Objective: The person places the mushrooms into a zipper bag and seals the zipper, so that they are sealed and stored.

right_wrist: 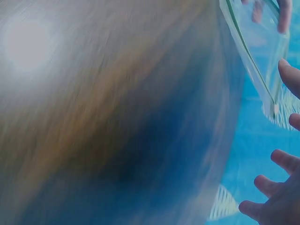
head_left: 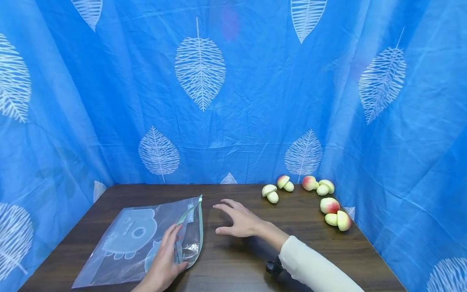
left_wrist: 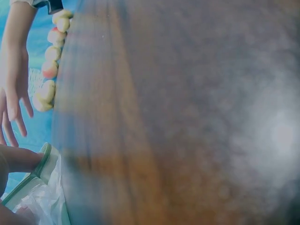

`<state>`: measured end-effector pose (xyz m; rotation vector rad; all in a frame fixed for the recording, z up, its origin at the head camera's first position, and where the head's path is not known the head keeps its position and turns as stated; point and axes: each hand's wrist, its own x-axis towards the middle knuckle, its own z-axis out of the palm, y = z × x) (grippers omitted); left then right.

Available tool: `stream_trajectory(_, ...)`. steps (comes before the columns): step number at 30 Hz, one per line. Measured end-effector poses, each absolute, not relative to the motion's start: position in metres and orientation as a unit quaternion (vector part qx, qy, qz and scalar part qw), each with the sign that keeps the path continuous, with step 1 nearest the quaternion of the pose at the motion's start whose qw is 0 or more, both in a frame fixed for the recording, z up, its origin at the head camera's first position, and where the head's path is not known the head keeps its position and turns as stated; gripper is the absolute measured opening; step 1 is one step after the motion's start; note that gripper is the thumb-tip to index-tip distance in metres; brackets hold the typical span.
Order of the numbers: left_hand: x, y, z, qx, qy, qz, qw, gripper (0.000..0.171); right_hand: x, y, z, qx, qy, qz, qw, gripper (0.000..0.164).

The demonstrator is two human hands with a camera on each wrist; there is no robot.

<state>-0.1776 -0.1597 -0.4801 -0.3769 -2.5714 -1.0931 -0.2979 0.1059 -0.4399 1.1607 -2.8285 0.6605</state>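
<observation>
A clear zip bag (head_left: 120,243) with a pale cartoon print and a green-edged mouth lies on the left of the table. My left hand (head_left: 166,253) holds it at the mouth, fingers at the upper green edge and thumb near the lower one. That mouth gapes a little toward the right, and in the left wrist view the bag's green edge (left_wrist: 44,161) runs up against a finger. My right hand (head_left: 238,219) hovers right of the mouth, fingers spread, holding nothing. Its fingertips (right_wrist: 283,159) also show apart from the bag in the right wrist view.
Several mushroom-shaped toys, such as a pale one (head_left: 270,194) and a red-capped one (head_left: 330,206), lie along the back right of the dark wooden table (head_left: 233,263). A blue curtain (head_left: 248,101) with white leaf prints hangs behind and at both sides.
</observation>
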Motion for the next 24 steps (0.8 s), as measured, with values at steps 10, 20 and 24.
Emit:
stream_trajectory(10,-0.177,-0.161,-0.478,-0.135,-0.900,-0.377,0.169,0.107,-0.301,0.165,-0.422,0.343,-0.911,0.226,0.023,0.072)
stream_trajectory(20,-0.177,-0.162,-0.479,-0.137,-0.896,-0.388,0.165,0.107,-0.304,0.217,-0.413,0.323,-0.916,0.229,0.068,0.073)
stream_trajectory(24,-0.177,-0.162,-0.479,-0.136,-0.896,-0.388,0.166,0.107,-0.307,0.234,-0.412,0.320,-0.918,0.216,0.089,0.073)
